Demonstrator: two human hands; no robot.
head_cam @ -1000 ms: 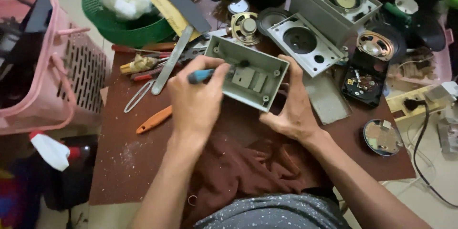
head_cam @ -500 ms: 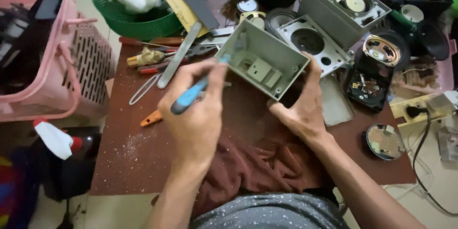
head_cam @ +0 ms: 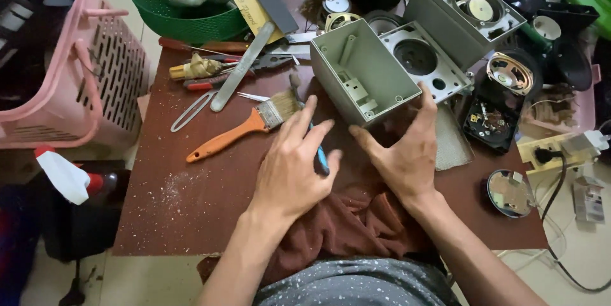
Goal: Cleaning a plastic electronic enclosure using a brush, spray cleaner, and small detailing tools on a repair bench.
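Note:
An open grey plastic speaker casing (head_cam: 364,71) stands tilted on the brown table (head_cam: 191,204), its hollow side facing me. My right hand (head_cam: 402,153) grips its near lower corner, thumb up along the right edge. My left hand (head_cam: 291,167) hovers just in front of the casing and is closed around a blue-handled tool (head_cam: 322,157), of which only a short blue piece shows between the fingers. A brown cloth (head_cam: 356,226) lies under both wrists.
An orange-handled paintbrush (head_cam: 245,126), a metal file (head_cam: 243,67), tweezers (head_cam: 193,112) and pliers lie left of the casing. Behind it are a grey speaker front panel (head_cam: 425,59), a second speaker box (head_cam: 472,8) and a loose driver (head_cam: 510,74). A green basket (head_cam: 184,16) and a pink basket (head_cam: 95,83) stand at left.
My left hand has dropped from the casing's rim toward me with the blue tool. The casing has been tipped up and pushed farther away, uncovering the paintbrush.

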